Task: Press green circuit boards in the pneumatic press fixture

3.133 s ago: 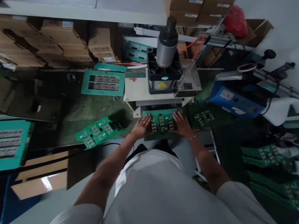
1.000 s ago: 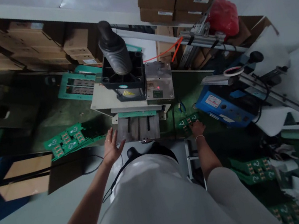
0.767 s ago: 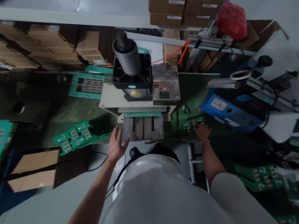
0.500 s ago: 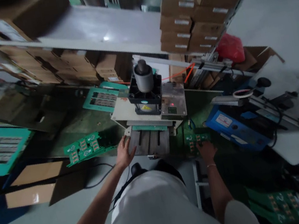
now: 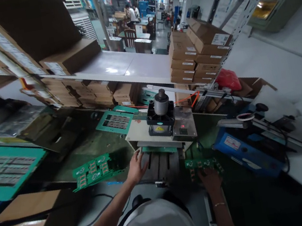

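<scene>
Far to the left of the press (image 5: 160,129), a green frame (image 5: 35,158) with rows of slots lies near the bench edge. Between that frame and the press, closer to the press, sits a stack of green circuit boards (image 5: 93,172), the upper ones slightly fanned, its length running mostly sideways and a little slantwise to the press front.

Next comes the left hand (image 5: 135,168), at the press's front left corner. Its fingers are spread with the thumb well apart, and nothing shows in its grasp; the fingertips are at the left side of the metal bed (image 5: 160,167), though whether they touch it I cannot tell. The bed juts out from the press towards the person, its slots running front to back.

Just right of the press lie the loose circuit boards (image 5: 202,163), and here is the relation that counts: they are directly under and ahead of the right hand (image 5: 210,179), while the left is across the bed from them. The visible strip runs roughly side to side (the hand hides the near part, so the true long axis is uncertain). The right fingers bend down over the boards; whether they grip is unclear. Farther right of the press stands a blue machine (image 5: 248,150).
</scene>
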### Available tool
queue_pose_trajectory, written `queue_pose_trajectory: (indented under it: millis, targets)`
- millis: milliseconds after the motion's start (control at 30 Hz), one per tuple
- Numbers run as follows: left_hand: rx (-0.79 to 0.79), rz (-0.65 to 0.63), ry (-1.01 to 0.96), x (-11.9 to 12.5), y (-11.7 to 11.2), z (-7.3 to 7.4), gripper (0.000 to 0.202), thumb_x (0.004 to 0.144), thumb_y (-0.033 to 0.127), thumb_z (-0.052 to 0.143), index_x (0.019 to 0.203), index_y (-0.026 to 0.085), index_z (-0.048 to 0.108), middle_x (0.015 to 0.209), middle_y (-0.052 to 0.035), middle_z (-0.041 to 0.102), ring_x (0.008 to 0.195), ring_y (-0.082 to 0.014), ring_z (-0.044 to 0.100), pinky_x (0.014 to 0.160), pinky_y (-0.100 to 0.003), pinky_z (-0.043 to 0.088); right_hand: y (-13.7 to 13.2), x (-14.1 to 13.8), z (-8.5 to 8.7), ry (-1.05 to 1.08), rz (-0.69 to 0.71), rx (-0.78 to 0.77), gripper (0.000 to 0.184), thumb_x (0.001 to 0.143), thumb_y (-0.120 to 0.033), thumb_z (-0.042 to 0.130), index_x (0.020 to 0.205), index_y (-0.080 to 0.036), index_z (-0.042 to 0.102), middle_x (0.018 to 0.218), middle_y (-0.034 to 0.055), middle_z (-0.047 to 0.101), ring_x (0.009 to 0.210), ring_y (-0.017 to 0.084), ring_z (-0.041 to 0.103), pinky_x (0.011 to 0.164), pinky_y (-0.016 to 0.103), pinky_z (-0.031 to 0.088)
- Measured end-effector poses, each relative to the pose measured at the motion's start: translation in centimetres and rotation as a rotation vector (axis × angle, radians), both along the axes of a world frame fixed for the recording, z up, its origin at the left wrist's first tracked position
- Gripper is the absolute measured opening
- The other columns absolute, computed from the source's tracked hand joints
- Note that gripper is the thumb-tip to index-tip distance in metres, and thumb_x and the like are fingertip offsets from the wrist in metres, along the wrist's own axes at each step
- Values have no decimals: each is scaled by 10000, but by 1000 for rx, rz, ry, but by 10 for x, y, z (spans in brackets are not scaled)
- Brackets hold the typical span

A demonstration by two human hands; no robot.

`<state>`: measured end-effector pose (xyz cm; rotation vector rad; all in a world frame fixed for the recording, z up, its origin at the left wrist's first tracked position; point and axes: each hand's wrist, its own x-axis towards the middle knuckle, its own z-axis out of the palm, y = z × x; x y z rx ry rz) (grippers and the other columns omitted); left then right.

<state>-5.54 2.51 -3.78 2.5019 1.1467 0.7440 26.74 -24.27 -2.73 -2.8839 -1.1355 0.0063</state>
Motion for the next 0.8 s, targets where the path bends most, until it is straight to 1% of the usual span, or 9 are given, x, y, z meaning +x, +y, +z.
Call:
queue_pose_trajectory:
  millis: [67, 167, 333, 433, 533, 600, 667, 733, 800]
  targets:
    - [13, -13, 13, -2, 4, 0, 416, 930, 347, 601, 1313, 184, 594, 1429, -219, 574, 1320, -363, 603, 1091, -546, 528, 0, -7, 3, -9, 0, -3, 312, 931, -424, 592, 919, -216, 825, 1083, 133, 775, 1100, 297, 682, 912, 392, 479]
    - [7, -37, 51, -3, 7, 1, 415, 920, 330, 613, 1309, 188, 607, 1437, -214, 578, 1345, -366, 583, 1098, -549, 524, 1, -15, 7, -33, 13, -5, 315, 936, -429, 578, 947, -236, 826, 1100, 123, 777, 1111, 300, 685, 903, 391, 485]
    - [-48, -103, 130, 3, 7, 8, 456, 900, 305, 642, 1340, 188, 620, 1488, -210, 554, 1410, -368, 525, 1133, -541, 496, 2, -24, 7, -25, 31, -9, 314, 930, -457, 594, 947, -242, 822, 1047, 125, 780, 1071, 296, 693, 918, 405, 480]
    - [-90, -165, 175, 8, 5, 14, 473, 904, 293, 629, 1366, 192, 621, 1509, -204, 542, 1435, -378, 494, 1152, -573, 466, 2, -27, 7, -3, 63, 5, 277, 930, -446, 611, 955, -262, 817, 1033, 118, 778, 1065, 295, 692, 922, 419, 472]
    - [-119, -257, 223, 16, -1, 16, 501, 900, 283, 633, 1390, 178, 615, 1531, -209, 525, 1464, -383, 460, 1181, -576, 428, 4, -30, 7, 10, 79, 34, 263, 931, -435, 612, 936, -266, 813, 1016, 114, 777, 1037, 294, 692, 910, 421, 469]
    - [-144, -323, 267, 23, -6, 14, 551, 882, 298, 666, 1416, 174, 604, 1543, -210, 521, 1484, -391, 437, 1191, -576, 413, 6, -32, 8, 18, 66, 55, 282, 931, -440, 606, 898, -246, 808, 989, 116, 774, 1010, 292, 692, 895, 415, 470]
    - [-186, -396, 330, 31, -12, 11, 647, 856, 338, 716, 1465, 173, 575, 1568, -211, 506, 1506, -404, 408, 1205, -586, 387, 9, -34, 12, 30, 51, 76, 306, 927, -448, 603, 860, -223, 800, 979, 119, 771, 1004, 293, 689, 884, 409, 466]
    - [-248, -467, 418, 39, -18, 10, 796, 820, 382, 768, 1537, 156, 507, 1628, -223, 437, 1539, -414, 356, 1230, -591, 341, 10, -35, 20, 50, 44, 91, 316, 919, -454, 609, 846, -207, 793, 994, 122, 770, 1022, 296, 681, 886, 404, 457]
    - [-306, -524, 505, 45, -22, 11, 934, 795, 419, 800, 1601, 137, 420, 1689, -232, 329, 1575, -413, 287, 1256, -586, 285, 9, -35, 29, 77, 42, 95, 317, 911, -458, 614, 865, -197, 788, 1021, 125, 771, 1048, 298, 667, 897, 397, 444]
